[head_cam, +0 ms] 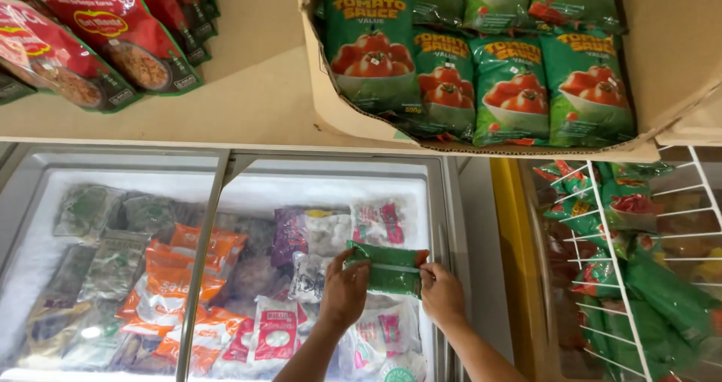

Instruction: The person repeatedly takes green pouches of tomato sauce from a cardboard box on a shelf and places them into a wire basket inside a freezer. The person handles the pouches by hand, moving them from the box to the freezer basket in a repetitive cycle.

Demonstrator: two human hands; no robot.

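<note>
Green sauce pouch (388, 268) held level over open chest freezer (444, 201), long axis running left-right. Left hand (344, 292) grips its left end, right hand (441, 295) pinches right end; both equally close. Frozen packs (180, 292) below, carton of tomato pouches (481, 66) on far shelf.

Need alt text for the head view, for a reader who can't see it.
Left hand and right hand hold a green pouch over a chest freezer of frozen packets. Above, a cardboard box holds more green pouches.
</note>
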